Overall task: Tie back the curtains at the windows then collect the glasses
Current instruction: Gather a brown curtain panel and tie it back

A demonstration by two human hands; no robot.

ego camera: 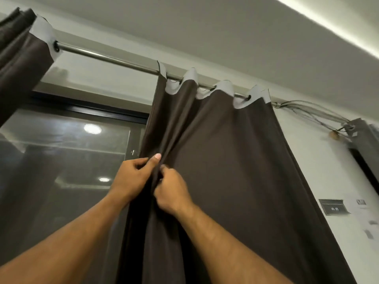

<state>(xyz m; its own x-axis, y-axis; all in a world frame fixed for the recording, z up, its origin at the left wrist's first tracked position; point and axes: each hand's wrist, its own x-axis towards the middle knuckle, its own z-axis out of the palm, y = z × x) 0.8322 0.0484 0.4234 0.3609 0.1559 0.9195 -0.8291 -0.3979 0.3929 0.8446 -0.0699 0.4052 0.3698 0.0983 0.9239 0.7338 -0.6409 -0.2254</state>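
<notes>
Both grips pinched one fold: left hand (134, 174) and right hand (173, 186) touching at inner edge of brown curtain (225, 160) hanging from rod (106, 56); best gather pleats evenly toward wall before tying

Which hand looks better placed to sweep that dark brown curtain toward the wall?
Probably the left hand: it pinches the dark brown fabric curtain's free edge by the window. The right hand grips folds just inside.

No readable text. Dark wall plate (334, 207) right of curtain (235, 160) bears small white marks, too blurred to read.
</notes>
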